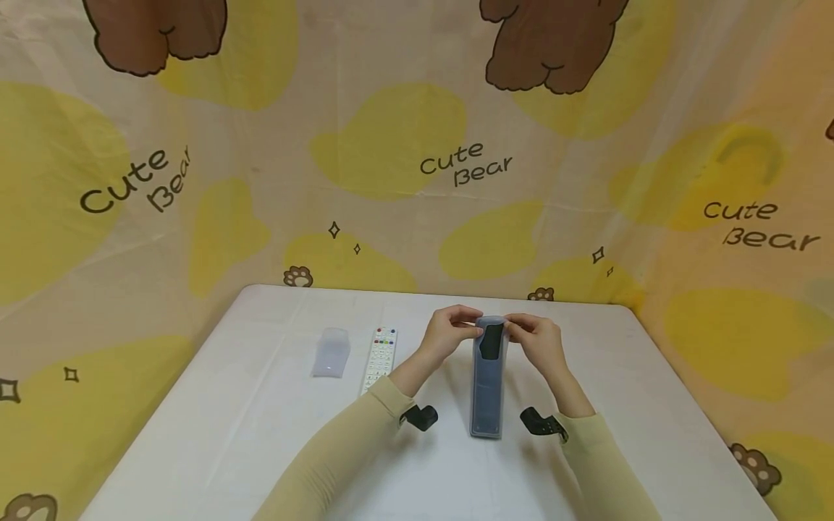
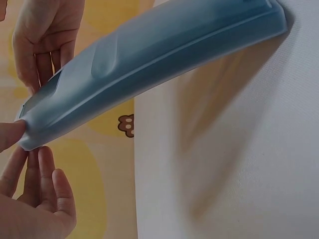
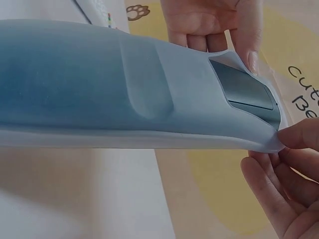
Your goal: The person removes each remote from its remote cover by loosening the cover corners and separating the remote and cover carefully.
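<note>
A dark remote control (image 1: 491,341) sits inside a translucent bluish silicone cover (image 1: 487,394). Its far end is lifted, and the near end slopes down to the table. My left hand (image 1: 446,334) pinches the left edge of the cover at the far end, where an opening bares part of the dark casing. On the opposite edge, the thumb and fingers of my right hand (image 1: 541,344) pinch the cover's corner. The right wrist view shows the cover's rim (image 3: 234,59) pulled outward near the left thumb, with the remote's back (image 3: 249,94) showing through the gap.
Left of my left forearm lies a white remote control (image 1: 380,358) with coloured buttons, partly hidden by the sleeve. Farther left is a small translucent sleeve (image 1: 331,354). All rest on a white table (image 1: 228,391), with a bear-print cloth (image 1: 384,159) behind it.
</note>
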Demonstrator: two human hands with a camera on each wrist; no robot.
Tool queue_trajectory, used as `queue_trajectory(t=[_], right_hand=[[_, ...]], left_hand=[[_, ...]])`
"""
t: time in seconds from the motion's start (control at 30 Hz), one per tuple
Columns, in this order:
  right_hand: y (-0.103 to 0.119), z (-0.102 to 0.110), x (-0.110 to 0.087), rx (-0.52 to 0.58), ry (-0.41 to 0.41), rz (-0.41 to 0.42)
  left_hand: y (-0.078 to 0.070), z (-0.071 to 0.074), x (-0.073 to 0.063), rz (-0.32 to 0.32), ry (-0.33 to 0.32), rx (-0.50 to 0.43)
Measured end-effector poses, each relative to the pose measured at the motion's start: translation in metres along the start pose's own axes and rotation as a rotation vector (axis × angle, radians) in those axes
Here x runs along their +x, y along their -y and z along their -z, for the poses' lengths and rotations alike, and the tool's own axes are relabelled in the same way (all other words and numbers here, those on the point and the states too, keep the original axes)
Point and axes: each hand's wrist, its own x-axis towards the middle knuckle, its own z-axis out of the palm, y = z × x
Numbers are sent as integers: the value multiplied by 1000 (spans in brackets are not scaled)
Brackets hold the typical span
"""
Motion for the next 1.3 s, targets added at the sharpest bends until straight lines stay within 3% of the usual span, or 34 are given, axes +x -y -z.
queue_trajectory(t=[0.37, 1.3], right_hand=[[0, -4, 1, 89, 3, -40], [0, -4, 2, 266, 57, -175]], left_hand=[[-2, -2, -2, 19, -47, 50], [-5, -1, 0, -16, -53, 66]])
